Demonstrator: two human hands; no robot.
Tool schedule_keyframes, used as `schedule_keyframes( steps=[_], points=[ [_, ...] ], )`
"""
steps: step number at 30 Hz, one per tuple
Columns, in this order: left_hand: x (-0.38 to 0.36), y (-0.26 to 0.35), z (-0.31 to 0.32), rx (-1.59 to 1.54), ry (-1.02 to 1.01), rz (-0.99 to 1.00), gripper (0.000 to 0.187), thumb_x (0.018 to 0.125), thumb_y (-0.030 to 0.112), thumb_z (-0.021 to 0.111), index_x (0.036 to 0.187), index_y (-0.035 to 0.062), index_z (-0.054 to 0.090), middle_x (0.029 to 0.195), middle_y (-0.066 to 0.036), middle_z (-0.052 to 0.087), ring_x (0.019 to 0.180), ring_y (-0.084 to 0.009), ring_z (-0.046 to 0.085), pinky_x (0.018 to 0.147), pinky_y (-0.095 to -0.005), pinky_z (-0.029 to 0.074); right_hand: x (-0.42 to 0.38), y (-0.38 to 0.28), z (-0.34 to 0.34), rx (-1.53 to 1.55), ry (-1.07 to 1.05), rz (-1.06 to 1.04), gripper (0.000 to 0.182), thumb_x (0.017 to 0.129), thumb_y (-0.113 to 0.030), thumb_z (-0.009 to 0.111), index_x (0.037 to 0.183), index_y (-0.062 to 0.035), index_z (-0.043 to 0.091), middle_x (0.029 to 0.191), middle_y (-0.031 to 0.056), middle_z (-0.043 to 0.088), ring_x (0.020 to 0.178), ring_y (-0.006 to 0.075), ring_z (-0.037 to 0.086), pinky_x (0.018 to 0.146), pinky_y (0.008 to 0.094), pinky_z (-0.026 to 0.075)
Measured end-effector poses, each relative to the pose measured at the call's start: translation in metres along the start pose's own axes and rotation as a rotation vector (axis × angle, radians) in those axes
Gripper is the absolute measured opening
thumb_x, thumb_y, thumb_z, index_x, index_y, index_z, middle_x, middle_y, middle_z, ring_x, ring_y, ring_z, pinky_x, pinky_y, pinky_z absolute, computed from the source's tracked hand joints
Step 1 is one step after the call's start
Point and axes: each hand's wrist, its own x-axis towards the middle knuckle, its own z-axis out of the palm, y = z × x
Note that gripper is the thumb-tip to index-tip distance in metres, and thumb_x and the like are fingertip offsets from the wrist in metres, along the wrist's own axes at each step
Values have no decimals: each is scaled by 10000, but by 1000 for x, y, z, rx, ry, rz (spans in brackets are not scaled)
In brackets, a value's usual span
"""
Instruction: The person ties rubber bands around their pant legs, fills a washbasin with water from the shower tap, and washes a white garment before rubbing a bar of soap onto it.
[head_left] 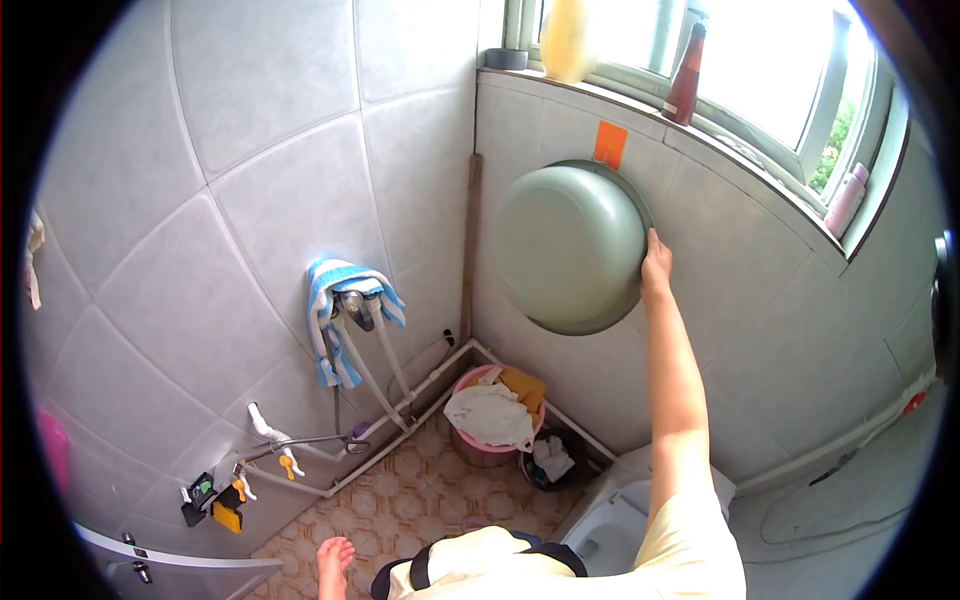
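Note:
My right hand point(656, 262) reaches up to the wall below the window, its fingers on the right rim of a grey-green washbasin point(570, 245). The basin is against the tiled wall with its rounded underside facing me. Its top rim lies just under an orange hook patch point(610, 145); whether it hangs from a hook there is hidden. Low at the bottom of the view, my left hand point(335, 562) is apart from everything, fingers loosely bent and holding nothing.
A pink basin of clothes point(495, 412) and a dark bin point(553, 458) stand in the corner beside the toilet point(612, 530). A striped towel point(335, 290) hangs over pipes on the left wall. Bottles, including a brown pump bottle point(686, 80), line the windowsill. A washbasin edge point(180, 560) shows lower left.

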Motion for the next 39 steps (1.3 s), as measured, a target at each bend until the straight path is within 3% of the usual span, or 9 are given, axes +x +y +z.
schedule_keyframes(
  steps=[7, 13, 16, 19, 25, 28, 30, 34, 39],
  points=[
    [-11, -5, 12, -44, -80, 24, 219, 879, 242, 522, 999, 63, 563, 887, -72, 625, 780, -156, 612, 669, -275, 485, -39, -49, 18, 170, -218, 327, 462, 909, -362, 520, 1101, 56, 554, 987, 118, 631, 862, 197, 596, 759, 329, 482],
    [-33, 22, 35, -121, -168, 1, 261, 875, 274, 563, 1062, 93, 584, 985, -81, 649, 883, -168, 625, 752, -301, 487, -162, -51, 70, 93, -895, 467, 280, 853, -277, 603, 953, -15, 603, 820, 42, 626, 714, 109, 595, 607, 248, 486],
    [-34, 25, 45, -196, -268, -30, 319, 891, 309, 540, 1091, 62, 573, 1004, -103, 645, 915, -187, 624, 806, -325, 493, -255, -28, 103, -346, -1266, 373, 210, 765, -219, 664, 837, -33, 597, 755, 13, 579, 718, 103, 530, 652, 264, 433],
    [-35, 24, 53, -215, -341, -174, 532, 863, 440, 547, 1215, 48, 483, 1079, -158, 603, 957, -228, 612, 836, -355, 490, -350, 26, 121, -672, -1565, -38, 400, 705, -307, 698, 945, 3, 617, 843, 145, 623, 802, 241, 600, 736, 347, 456],
    [-26, -24, 8, -340, -334, -576, 1031, 656, 706, 619, 1368, 56, 255, 1212, -254, 456, 1055, -330, 549, 888, -431, 467, -535, 75, 133, -659, -1903, -303, 398, 667, -316, 733, 940, -40, 643, 968, 129, 626, 913, 308, 595, 782, 382, 476],
    [-31, -58, -40, -415, -172, -672, 898, 668, 640, 662, 1297, 67, 373, 1128, -214, 534, 985, -316, 578, 867, -431, 482, -612, 78, 137, -634, -2008, -260, 371, 674, -303, 727, 925, -45, 640, 968, 129, 614, 923, 316, 586, 780, 389, 478],
    [-15, -114, -72, -534, -63, -674, 602, 752, 419, 666, 1189, 62, 459, 1040, -176, 565, 876, -287, 608, 777, -420, 527, -654, 71, 145, -624, -2061, -287, 340, 692, -283, 719, 922, -47, 636, 969, 126, 612, 927, 322, 581, 791, 396, 475],
    [13, -147, -119, -556, 122, -605, 448, 760, 178, 620, 1152, 28, 465, 1003, -153, 565, 832, -287, 620, 722, -438, 546, -704, 112, 167, -524, -2107, -130, 270, 739, -239, 690, 921, -47, 638, 961, 136, 613, 921, 316, 585, 798, 380, 475],
    [112, -243, -164, -310, 294, -618, 578, 704, 95, 602, 1244, 131, 399, 1112, -120, 547, 920, -288, 597, 696, -441, 544, -698, 197, 212, -615, -1519, 495, 200, 851, -200, 583, 905, -15, 637, 809, 132, 648, 762, 205, 626, 702, 315, 484]
  ],
)
